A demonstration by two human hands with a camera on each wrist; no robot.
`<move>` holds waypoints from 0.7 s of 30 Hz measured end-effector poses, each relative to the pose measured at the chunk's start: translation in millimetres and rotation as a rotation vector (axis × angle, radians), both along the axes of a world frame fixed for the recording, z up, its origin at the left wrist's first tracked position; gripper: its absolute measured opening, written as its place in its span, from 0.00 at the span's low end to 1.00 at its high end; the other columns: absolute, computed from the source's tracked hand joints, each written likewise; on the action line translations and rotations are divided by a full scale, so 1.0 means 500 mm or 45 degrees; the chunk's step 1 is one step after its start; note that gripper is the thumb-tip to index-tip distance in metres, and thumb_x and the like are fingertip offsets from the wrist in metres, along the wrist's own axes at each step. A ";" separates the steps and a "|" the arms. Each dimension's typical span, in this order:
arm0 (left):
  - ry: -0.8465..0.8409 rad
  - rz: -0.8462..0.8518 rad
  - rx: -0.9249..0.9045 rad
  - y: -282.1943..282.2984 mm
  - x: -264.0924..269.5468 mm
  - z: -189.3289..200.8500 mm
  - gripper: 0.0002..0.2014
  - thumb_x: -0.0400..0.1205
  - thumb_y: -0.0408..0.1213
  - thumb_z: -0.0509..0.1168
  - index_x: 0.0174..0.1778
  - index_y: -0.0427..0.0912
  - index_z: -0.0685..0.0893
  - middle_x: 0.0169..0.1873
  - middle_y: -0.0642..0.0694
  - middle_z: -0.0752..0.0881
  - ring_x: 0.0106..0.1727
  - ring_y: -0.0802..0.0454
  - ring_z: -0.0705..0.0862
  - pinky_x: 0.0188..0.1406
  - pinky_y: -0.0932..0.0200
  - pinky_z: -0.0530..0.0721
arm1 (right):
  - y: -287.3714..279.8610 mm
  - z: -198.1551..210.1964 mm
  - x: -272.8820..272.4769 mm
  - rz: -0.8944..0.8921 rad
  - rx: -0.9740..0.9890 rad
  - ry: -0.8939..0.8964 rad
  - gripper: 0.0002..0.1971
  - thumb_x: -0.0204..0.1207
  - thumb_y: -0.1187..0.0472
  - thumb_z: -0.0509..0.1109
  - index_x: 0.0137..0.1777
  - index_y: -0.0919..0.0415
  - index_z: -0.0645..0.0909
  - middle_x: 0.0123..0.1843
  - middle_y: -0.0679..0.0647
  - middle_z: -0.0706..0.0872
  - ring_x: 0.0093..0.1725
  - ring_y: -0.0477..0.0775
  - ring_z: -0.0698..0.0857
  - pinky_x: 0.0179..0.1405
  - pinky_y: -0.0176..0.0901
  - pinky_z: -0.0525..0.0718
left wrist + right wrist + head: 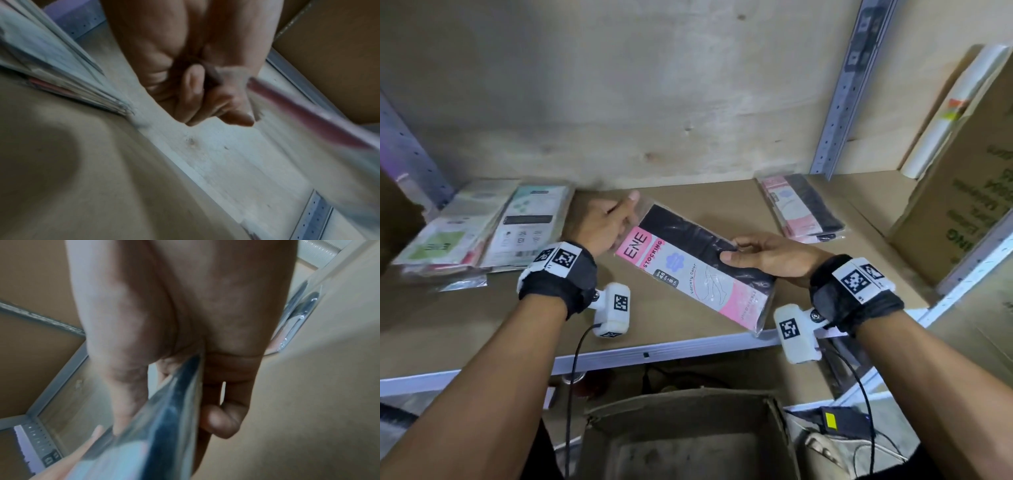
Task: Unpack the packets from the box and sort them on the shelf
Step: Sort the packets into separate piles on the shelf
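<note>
A pink and black stocking packet (693, 267) is held above the brown shelf board (482, 325) in the head view. My left hand (613, 222) pinches its far top corner. My right hand (763, 255) grips its right edge, thumb on top and fingers beneath. The right wrist view shows the packet edge (170, 410) running between thumb and fingers (222, 418). The left wrist view is blurred, with the fingers (205, 100) curled at the packet's pink edge (298, 113). The open cardboard box (688, 435) sits below the shelf, its inside dark.
A pile of mixed green and white packets (482, 229) lies at the shelf's left. A small stack of matching pink and black packets (803, 209) lies at the back right. A large carton (962, 192) stands at the far right beside a metal upright (846, 89).
</note>
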State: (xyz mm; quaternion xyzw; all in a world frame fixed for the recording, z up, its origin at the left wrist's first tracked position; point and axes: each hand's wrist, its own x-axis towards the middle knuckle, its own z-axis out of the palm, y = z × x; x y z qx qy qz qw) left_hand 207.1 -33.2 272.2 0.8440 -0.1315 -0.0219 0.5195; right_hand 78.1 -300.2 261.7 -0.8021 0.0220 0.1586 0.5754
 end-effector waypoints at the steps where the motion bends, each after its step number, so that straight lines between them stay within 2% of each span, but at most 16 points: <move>1: 0.023 0.014 -0.016 0.005 0.000 0.002 0.26 0.82 0.64 0.60 0.32 0.45 0.81 0.19 0.52 0.75 0.17 0.57 0.72 0.15 0.70 0.69 | -0.001 0.004 0.000 0.000 -0.005 -0.008 0.19 0.73 0.48 0.76 0.58 0.59 0.86 0.56 0.60 0.92 0.57 0.67 0.90 0.59 0.56 0.85; 2: 0.048 0.016 -0.025 0.010 0.001 0.002 0.26 0.82 0.65 0.59 0.33 0.46 0.81 0.17 0.54 0.73 0.16 0.58 0.71 0.16 0.68 0.69 | -0.003 0.006 0.000 0.003 -0.008 -0.012 0.18 0.72 0.49 0.76 0.56 0.61 0.85 0.56 0.62 0.92 0.58 0.69 0.89 0.61 0.58 0.85; 4: 0.106 -0.009 -0.064 0.018 0.001 0.002 0.25 0.82 0.65 0.60 0.31 0.48 0.79 0.14 0.53 0.71 0.16 0.56 0.71 0.21 0.63 0.68 | -0.004 0.006 0.001 0.036 -0.012 -0.027 0.14 0.75 0.53 0.76 0.54 0.62 0.85 0.56 0.65 0.91 0.58 0.71 0.89 0.61 0.59 0.85; 7: 0.187 -0.035 -0.140 0.029 -0.004 0.003 0.26 0.81 0.66 0.61 0.25 0.49 0.78 0.14 0.51 0.70 0.26 0.45 0.74 0.36 0.53 0.72 | 0.001 0.006 0.004 0.074 -0.026 -0.041 0.10 0.77 0.56 0.75 0.52 0.62 0.85 0.57 0.67 0.90 0.59 0.72 0.88 0.61 0.60 0.85; 8: 0.214 -0.042 -0.168 0.033 -0.007 0.005 0.27 0.80 0.66 0.62 0.29 0.46 0.81 0.16 0.47 0.71 0.31 0.42 0.75 0.41 0.49 0.72 | 0.003 0.004 0.006 0.077 -0.018 -0.043 0.10 0.78 0.57 0.74 0.53 0.63 0.85 0.58 0.68 0.90 0.60 0.73 0.87 0.64 0.63 0.84; 10: 0.260 -0.042 -0.218 0.039 -0.014 0.008 0.30 0.80 0.66 0.62 0.48 0.38 0.86 0.28 0.37 0.76 0.40 0.39 0.77 0.45 0.45 0.72 | 0.004 0.002 0.008 0.085 0.010 -0.053 0.11 0.78 0.59 0.74 0.55 0.66 0.84 0.59 0.68 0.89 0.61 0.74 0.87 0.66 0.64 0.82; 12: 0.302 -0.038 -0.271 0.043 -0.019 0.012 0.30 0.80 0.65 0.63 0.57 0.39 0.84 0.44 0.36 0.81 0.42 0.39 0.79 0.45 0.45 0.77 | 0.005 0.006 0.007 0.100 0.046 -0.075 0.09 0.79 0.59 0.73 0.54 0.64 0.86 0.58 0.65 0.90 0.57 0.68 0.89 0.61 0.55 0.85; 15: 0.395 -0.060 -0.405 0.049 -0.022 0.016 0.32 0.80 0.62 0.65 0.64 0.34 0.84 0.50 0.35 0.87 0.42 0.41 0.87 0.43 0.50 0.87 | 0.005 0.010 0.008 0.101 0.100 -0.120 0.12 0.81 0.59 0.71 0.59 0.67 0.85 0.58 0.63 0.90 0.52 0.56 0.90 0.53 0.40 0.87; 17: 0.425 -0.082 -0.452 0.054 -0.021 0.018 0.30 0.79 0.62 0.66 0.62 0.38 0.86 0.48 0.37 0.90 0.42 0.42 0.89 0.42 0.51 0.88 | 0.004 0.013 0.010 0.110 0.124 -0.142 0.14 0.82 0.60 0.69 0.61 0.70 0.83 0.59 0.63 0.90 0.52 0.52 0.89 0.52 0.35 0.86; 19: 0.422 -0.115 -0.460 0.060 -0.021 0.019 0.25 0.78 0.63 0.65 0.55 0.45 0.90 0.41 0.40 0.91 0.38 0.44 0.90 0.38 0.52 0.87 | 0.005 0.015 0.009 0.132 0.143 -0.131 0.12 0.83 0.61 0.68 0.60 0.68 0.84 0.57 0.60 0.91 0.51 0.49 0.90 0.50 0.33 0.85; 21: 0.417 -0.137 -0.461 0.063 -0.019 0.018 0.24 0.78 0.65 0.65 0.52 0.47 0.90 0.37 0.40 0.90 0.36 0.44 0.89 0.36 0.51 0.84 | 0.007 0.015 0.009 0.147 0.151 -0.118 0.11 0.84 0.61 0.67 0.59 0.67 0.84 0.54 0.57 0.91 0.50 0.47 0.90 0.48 0.31 0.84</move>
